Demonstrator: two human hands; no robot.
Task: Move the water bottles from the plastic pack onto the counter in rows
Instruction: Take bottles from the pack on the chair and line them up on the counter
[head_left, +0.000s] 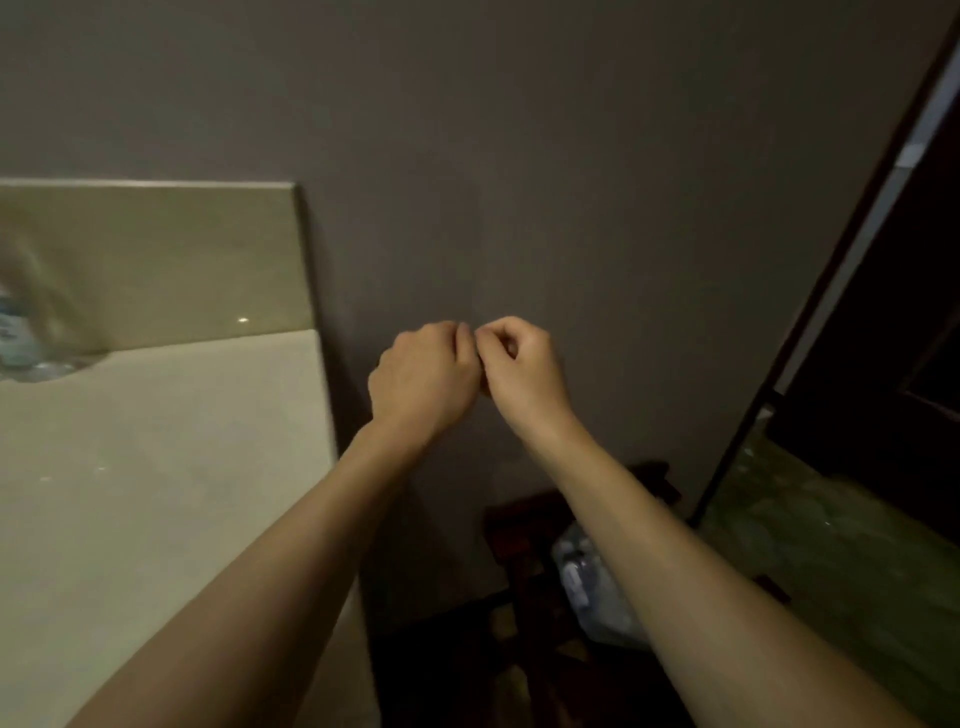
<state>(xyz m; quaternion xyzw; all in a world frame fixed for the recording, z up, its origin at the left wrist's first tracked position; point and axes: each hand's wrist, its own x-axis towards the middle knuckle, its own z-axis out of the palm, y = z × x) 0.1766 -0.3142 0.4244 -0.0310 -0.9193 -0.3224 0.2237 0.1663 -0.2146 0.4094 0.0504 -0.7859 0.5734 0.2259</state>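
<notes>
Meeting in mid-air against the plain grey wall (571, 156), the left hand (423, 382) and the right hand (522, 371) are both curled into loose fists, knuckles touching at the centre of the view; the fingers of each are folded inward, and whether anything small is pinched between them cannot be told; neither hand holds a bottle; both bare forearms stretch up from the near edge of the frame.

At the left lies the pale counter (156, 493), its glossy backsplash (156, 260) standing along the far side; a blurred water bottle (21, 332) stands on the counter at the far left edge, touching or just beside the backsplash, cut off by the frame so that only part shows; the near stretch of the counter is bare.

Down at the near right, below the right forearm, a crumpled plastic pack (587, 577) rests on a dark wooden stand (524, 525), low and well apart from the counter; pale bottle shapes show through the wrap, too dim to count; a dark door frame (831, 291) slants along the right side.
</notes>
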